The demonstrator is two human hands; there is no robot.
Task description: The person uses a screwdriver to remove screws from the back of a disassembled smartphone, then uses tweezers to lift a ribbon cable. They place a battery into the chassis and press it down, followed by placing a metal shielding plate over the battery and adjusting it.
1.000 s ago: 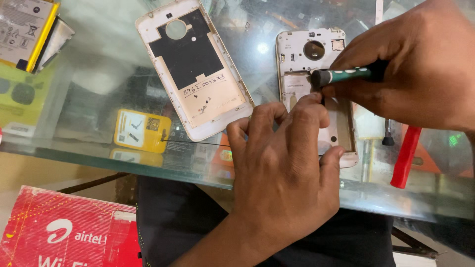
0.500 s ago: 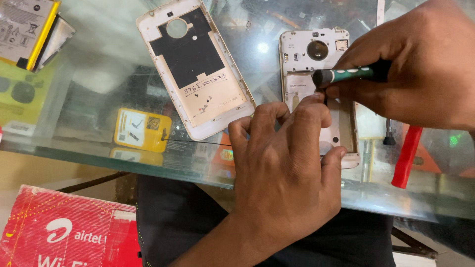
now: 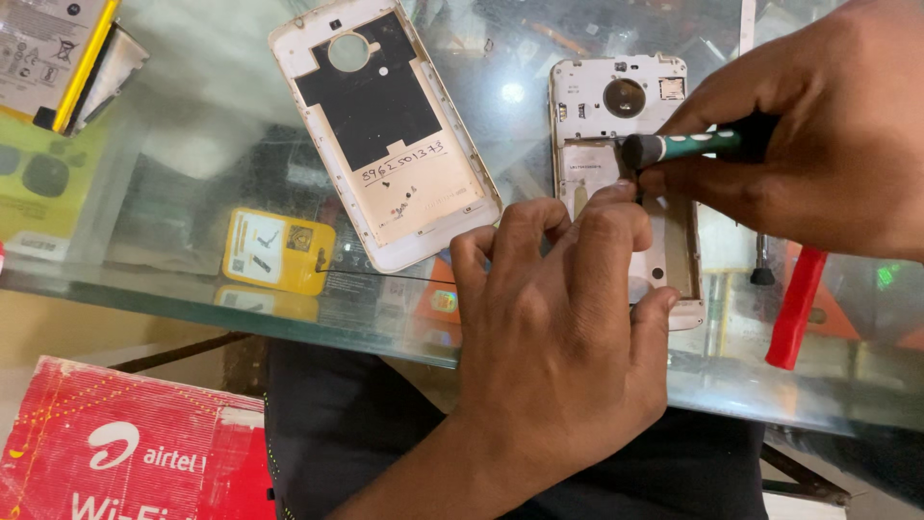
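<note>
Head view: the left hand [image 3: 558, 337] lies flat with fingers curled down on the open phone [image 3: 626, 173], pinning it to the glass desk [image 3: 173, 164] near its front edge. The right hand [image 3: 818, 144] is closed around a green-handled screwdriver [image 3: 688, 146] tipped into the frame. A slip could gouge the board or jab a left fingertip; the back cover [image 3: 385, 135] lies apart.

A glass tabletop [image 3: 173, 144] carries everything; on it lie a detached white back cover [image 3: 385, 135] inner side up, an opened phone frame [image 3: 616, 106] beside it, a small yellow card [image 3: 277, 250] near the front edge, and a red tool [image 3: 797, 306] at the right.
</note>
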